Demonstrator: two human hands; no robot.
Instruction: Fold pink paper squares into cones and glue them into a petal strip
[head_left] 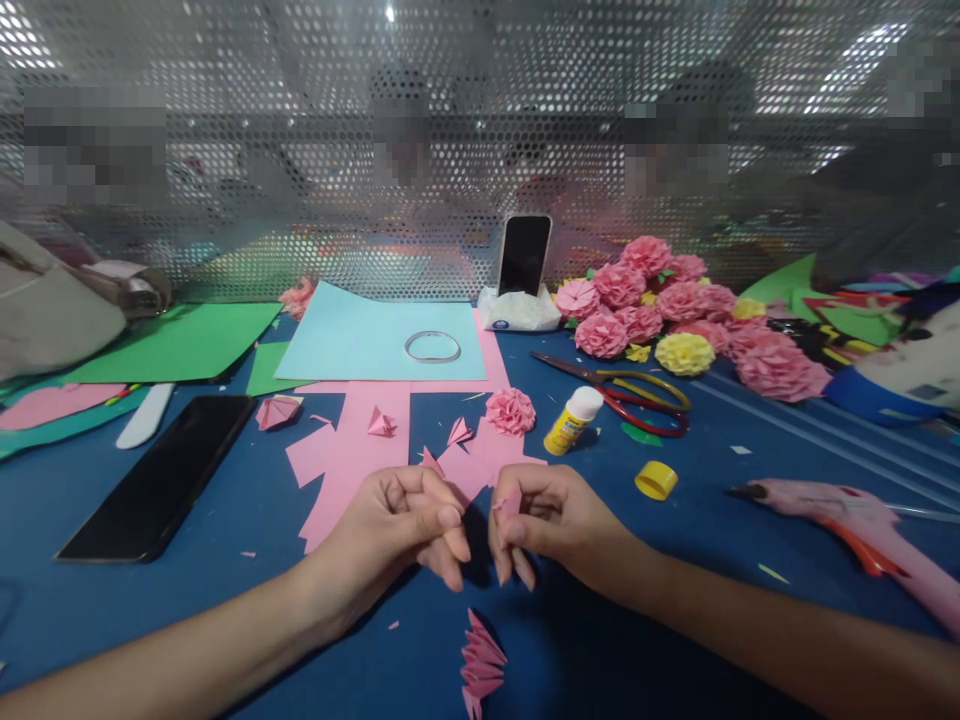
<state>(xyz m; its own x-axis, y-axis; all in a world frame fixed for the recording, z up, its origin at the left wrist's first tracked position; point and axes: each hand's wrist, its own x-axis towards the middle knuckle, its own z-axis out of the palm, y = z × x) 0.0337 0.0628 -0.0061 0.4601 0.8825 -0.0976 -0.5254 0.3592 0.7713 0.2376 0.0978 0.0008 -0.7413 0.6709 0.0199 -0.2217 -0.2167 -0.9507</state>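
Observation:
Between thumb and fingers of my right hand is a small folded pink paper piece. My left hand is just left of it, thumb pressed against the fingers; whether anything is between them is too small to tell. Below both hands lies a pleated pink paper strip. Pink paper sheets and small folded pieces lie beyond my left hand, with a round pink paper flower behind the hands. An uncapped glue stick stands tilted beyond my right hand.
Red and yellow scissors, a yellow cap and a pink glue gun lie right. Behind are paper flowers and a phone on a tissue pack. A black phone lies left; a perforated metal panel stands behind.

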